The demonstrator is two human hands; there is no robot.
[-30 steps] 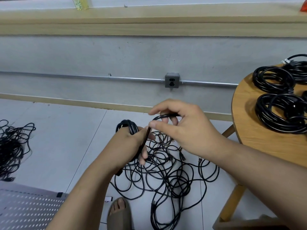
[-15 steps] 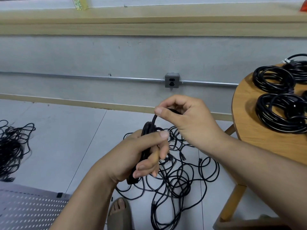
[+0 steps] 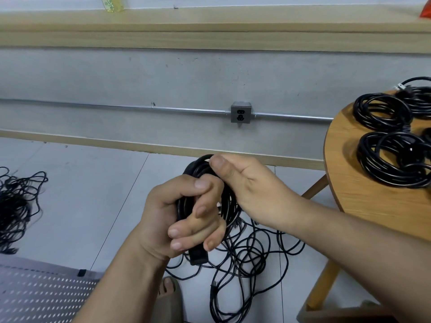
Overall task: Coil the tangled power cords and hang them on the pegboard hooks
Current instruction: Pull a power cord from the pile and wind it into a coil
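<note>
My left hand (image 3: 184,220) is closed around a small coil of black power cord (image 3: 198,167), with the cord's plug (image 3: 198,256) sticking out below my fingers. My right hand (image 3: 251,190) pinches the top loop of the same coil between thumb and fingers. The rest of this cord runs down into a tangled heap of black cords (image 3: 245,264) on the tiled floor below my hands. The white pegboard (image 3: 44,292) lies flat at the lower left. Its hooks are not visible.
A round wooden table (image 3: 363,201) at the right carries three coiled black cords (image 3: 394,157). Another tangled cord pile (image 3: 16,206) lies on the floor at the far left. A wall socket (image 3: 241,112) sits on the conduit ahead. My sandalled foot (image 3: 169,297) is below the hands.
My left hand has turned and gripped the coil tighter, its plug now below the fingers. My right hand came down from holding a raised loop and laid it onto the coil.
</note>
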